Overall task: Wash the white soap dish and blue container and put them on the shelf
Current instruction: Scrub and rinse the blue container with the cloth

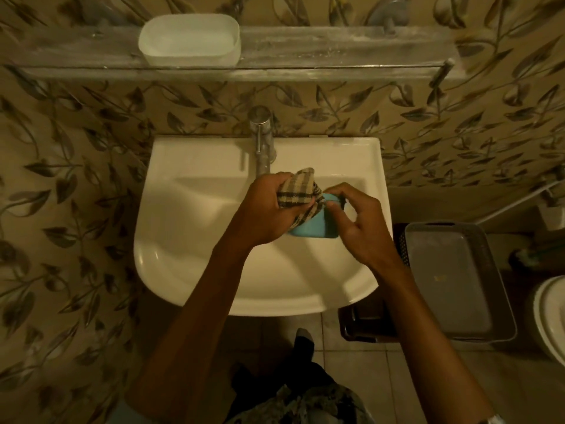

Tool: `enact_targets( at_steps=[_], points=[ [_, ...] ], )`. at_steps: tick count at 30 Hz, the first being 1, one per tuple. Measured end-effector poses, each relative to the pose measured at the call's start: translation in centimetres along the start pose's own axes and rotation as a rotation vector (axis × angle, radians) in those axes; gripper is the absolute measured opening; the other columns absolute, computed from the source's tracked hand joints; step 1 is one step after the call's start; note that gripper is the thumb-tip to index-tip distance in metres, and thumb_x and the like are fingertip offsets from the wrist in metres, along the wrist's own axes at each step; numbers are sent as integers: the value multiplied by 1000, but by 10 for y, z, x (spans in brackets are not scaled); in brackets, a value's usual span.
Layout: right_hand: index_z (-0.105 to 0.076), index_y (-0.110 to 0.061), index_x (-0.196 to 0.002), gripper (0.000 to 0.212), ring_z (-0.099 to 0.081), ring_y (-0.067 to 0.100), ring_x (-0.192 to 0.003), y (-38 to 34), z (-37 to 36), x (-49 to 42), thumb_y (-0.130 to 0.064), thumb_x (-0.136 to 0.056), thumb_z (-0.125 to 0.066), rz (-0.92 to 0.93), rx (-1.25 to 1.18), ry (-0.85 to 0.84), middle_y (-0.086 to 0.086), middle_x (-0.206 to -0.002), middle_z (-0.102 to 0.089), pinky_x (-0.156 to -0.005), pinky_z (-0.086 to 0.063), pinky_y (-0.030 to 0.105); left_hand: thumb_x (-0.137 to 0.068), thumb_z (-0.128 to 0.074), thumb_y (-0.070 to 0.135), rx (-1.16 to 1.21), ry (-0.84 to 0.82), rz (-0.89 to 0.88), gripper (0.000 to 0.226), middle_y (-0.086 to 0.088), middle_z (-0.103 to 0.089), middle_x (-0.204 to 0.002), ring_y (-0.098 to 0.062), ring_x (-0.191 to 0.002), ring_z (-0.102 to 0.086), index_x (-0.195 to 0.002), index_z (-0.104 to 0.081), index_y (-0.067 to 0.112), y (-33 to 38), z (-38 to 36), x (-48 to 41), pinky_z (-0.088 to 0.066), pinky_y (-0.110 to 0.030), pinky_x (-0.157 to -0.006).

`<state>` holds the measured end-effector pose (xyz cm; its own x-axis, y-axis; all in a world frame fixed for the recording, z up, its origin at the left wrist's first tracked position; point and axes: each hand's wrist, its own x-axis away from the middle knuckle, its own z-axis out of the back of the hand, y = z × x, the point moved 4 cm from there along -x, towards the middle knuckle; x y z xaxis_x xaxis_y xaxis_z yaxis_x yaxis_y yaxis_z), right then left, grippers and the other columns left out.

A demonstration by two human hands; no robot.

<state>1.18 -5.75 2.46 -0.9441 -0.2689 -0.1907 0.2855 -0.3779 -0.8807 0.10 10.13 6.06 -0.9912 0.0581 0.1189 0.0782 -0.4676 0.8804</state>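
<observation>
Head view looks down on a white sink [183, 240] with a chrome tap [262, 139] at its back edge. Over the basin, the left hand [269, 209] is closed around a bunched striped cloth [301, 191], which lies pressed against the blue container [315, 228]. The right hand [363, 224] pinches the container's upper right edge between thumb and forefinger, its other fingers spread loosely; the container's underside seems to rest on the left fingers, though the cloth hides that contact. On the shelf [336, 53] above the tap sits the white soap dish [189, 38], upright. A grey basket [458, 283] stands right of the sink, well apart from the hands.
</observation>
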Motion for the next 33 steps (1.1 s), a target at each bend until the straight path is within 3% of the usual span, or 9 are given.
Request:
enact_targets(
  at_steps=[5,7,10,14,16,19,24,30,33],
  points=[
    [-45,-6,-60,25,-42,13,-53,-21,-4,-11,-18,-79,-35,-42,-10,326,0,-54,-44,-53,-32,27,-85,-65,13,126,202,-31,29,0,-68,-101,-5,-89,-63,-113,-62,7,16,-4,5,-53,-15,-77],
    [-45,-5,-58,30,-44,26,-56,-8,6,-13,-22,-81,-34,-245,-222,438,14,-56,-44,-54,-33,32,-90,-59,19,318,357,88,33,-4,-67,-111,-11,-97,-65,-121,-59,8,10,9,9,-54,-22,-83],
    [-50,-22,-59,32,-50,24,-67,10,16,-13,-41,-80,-36,-489,-537,511,9,-67,-50,-62,-39,34,-93,-54,20,353,493,156,31,-3,-67,-108,-16,-102,-64,-121,-58,9,-2,33,13,-53,-30,-89],
    [-61,-28,-52,40,-61,10,-57,7,14,-14,-51,-81,-45,-469,-534,513,-6,-56,-61,-57,-47,30,-87,-55,21,282,414,57,39,-9,-63,-116,-20,-106,-61,-123,-55,6,12,25,10,-51,-29,-91],
    [-59,-25,-45,46,-56,2,-47,-1,9,-12,-40,-87,-49,-406,-438,547,-7,-45,-55,-51,-46,27,-82,-55,20,-18,313,-45,45,-15,-56,-126,-31,-118,-50,-125,-52,8,32,-7,15,-42,-42,-102],
    [-49,-22,-44,51,-48,-4,-40,-8,7,-6,-14,-94,-50,-292,-379,571,-10,-41,-48,-44,-39,15,-73,-49,32,-473,305,-203,58,0,-47,-138,-23,-126,-34,-130,-47,25,57,-46,33,-22,-30,-97],
    [-57,-25,-37,42,-53,4,-41,-7,12,2,-32,-78,-48,-407,-536,580,-9,-39,-54,-43,-40,19,-88,-51,22,-354,295,112,48,-1,-45,-141,-26,-127,-36,-135,-45,23,18,-11,16,-36,-45,-105],
    [-48,-24,-52,31,-50,5,-51,-11,4,10,-26,-82,-55,-311,-440,540,-8,-56,-48,-53,-41,27,-72,-40,36,-458,274,-213,64,5,-45,-143,-20,-127,-34,-136,-42,30,64,-67,55,-30,-35,-96],
    [-45,-25,-41,29,-49,6,-44,-4,9,10,-47,-59,-48,-401,-609,537,-12,-45,-47,-45,-38,19,-86,-51,25,-288,257,-33,53,-4,-41,-146,-26,-135,-31,-139,-41,23,35,-27,31,-34,-50,-108]
  ],
)
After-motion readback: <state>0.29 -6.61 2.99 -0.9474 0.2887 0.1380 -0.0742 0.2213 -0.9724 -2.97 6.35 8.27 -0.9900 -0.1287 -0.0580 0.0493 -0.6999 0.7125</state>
